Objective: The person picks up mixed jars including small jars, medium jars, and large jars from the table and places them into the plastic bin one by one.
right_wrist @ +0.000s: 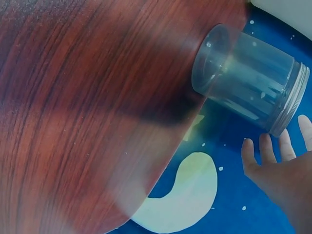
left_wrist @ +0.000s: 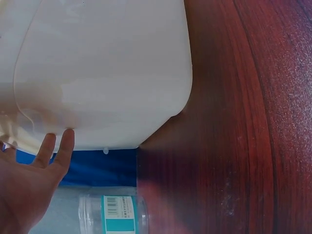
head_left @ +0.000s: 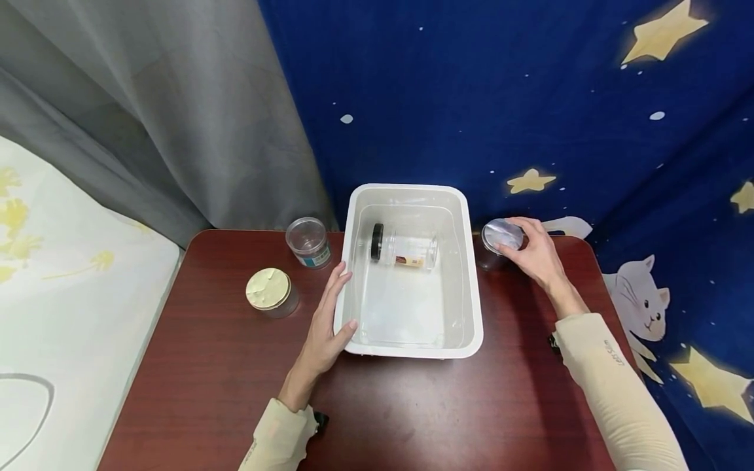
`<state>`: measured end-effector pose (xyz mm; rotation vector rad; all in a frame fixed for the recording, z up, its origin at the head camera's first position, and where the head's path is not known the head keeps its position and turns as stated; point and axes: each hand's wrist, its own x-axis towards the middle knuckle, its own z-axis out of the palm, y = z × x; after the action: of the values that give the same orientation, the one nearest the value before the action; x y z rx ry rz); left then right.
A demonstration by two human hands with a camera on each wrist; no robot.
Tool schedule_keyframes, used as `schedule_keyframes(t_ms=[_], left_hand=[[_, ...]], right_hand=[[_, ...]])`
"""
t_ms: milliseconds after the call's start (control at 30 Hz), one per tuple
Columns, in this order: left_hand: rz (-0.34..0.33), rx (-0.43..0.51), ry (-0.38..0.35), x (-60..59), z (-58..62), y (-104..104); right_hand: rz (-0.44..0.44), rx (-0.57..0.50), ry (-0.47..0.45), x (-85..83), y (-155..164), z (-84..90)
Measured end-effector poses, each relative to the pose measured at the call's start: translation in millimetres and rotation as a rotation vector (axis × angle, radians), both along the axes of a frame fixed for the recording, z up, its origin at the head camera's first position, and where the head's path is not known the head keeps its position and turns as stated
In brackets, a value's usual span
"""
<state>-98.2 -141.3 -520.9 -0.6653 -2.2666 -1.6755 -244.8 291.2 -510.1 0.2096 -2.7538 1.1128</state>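
A white plastic bin (head_left: 474, 294) stands on the table with a clear jar (head_left: 412, 250) lying on its side inside, black lid to the left. My left hand (head_left: 325, 327) rests at the bin's left rim, fingers extended along the outer wall and thumb over the edge; the left wrist view shows the fingertips by that wall. Right of the bin, my right hand (head_left: 537, 255) holds a clear jar (right_wrist: 246, 75) by its silver lid (head_left: 502, 233), thumb on the near side and fingers on the far side. This jar stands upright on the table.
Left of the bin stand a clear round jar (head_left: 309, 243) with a teal label and a jar with a gold lid (head_left: 268, 288). A blue star-patterned curtain (head_left: 412, 98) and a grey curtain (head_left: 194, 131) hang behind the dark red table (head_left: 412, 418).
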Motion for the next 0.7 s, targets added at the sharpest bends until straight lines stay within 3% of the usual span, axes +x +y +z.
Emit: schedule_keyframes(t_ms=[700], left_hand=[[0.010, -0.006, -0.004, 0.4, 0.7, 1.7]], right_hand=[[-0.042, -0.076, -0.129, 3.4, 2.8, -11.0]])
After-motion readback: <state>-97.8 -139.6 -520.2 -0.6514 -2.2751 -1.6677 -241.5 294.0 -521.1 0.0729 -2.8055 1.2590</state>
